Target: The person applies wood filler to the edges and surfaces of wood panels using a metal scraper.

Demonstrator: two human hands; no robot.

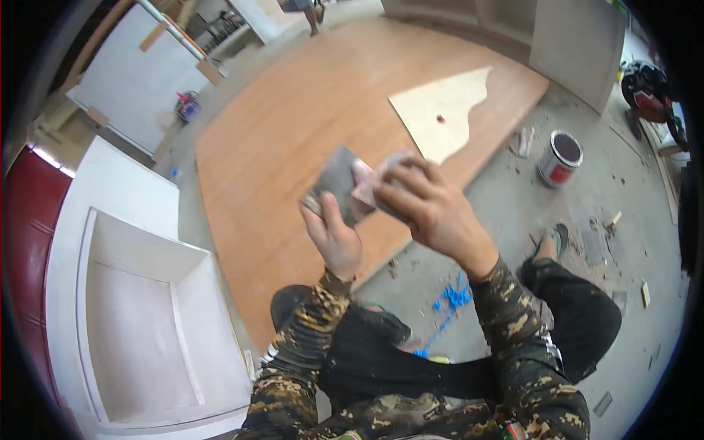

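Note:
Above a large brown wooden board (271, 139), my left hand (334, 238) grips a grey flat plate (339, 180), its thumb on the face and fingers underneath. A pinkish-white lump of paste (363, 183) lies on the plate's right side. My right hand (433, 209) has its fingers curled round a blurred greyish flat tool (392, 161), which meets the paste; its exact shape is hard to make out. Beyond my right hand, a pale cut panel (444, 110) with a wavy edge and a small red spot lies on the board.
An open can (561, 158) stands on the grey floor at the right. Blue scraps (453, 297) lie near my legs. A white open cabinet (147, 323) is at the left. Parts of other people (649, 99) show at the right edge and top.

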